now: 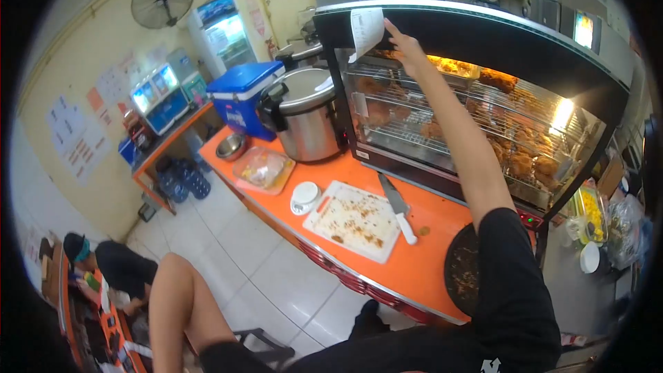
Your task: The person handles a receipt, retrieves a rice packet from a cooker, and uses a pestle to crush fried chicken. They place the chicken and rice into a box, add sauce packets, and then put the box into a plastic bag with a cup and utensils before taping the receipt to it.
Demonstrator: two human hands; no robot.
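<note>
An orange desk (414, 262) carries a heated display cabinet (476, 38), cutting board (324, 211) and white-handled knife (395, 197). A paper slip (367, 30) hangs at the cabinet's upper left front; the right hand (409, 50) has fingers (391, 30) at its edge, whether gripping I cannot tell. The left hand is out of view.

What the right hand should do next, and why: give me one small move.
Probably pinch the paper slip more securely at its right edge: the right hand has its fingertips there, and the slip's lower corner curls in front of the food display cabinet. How firmly it is gripped is unclear.
</note>
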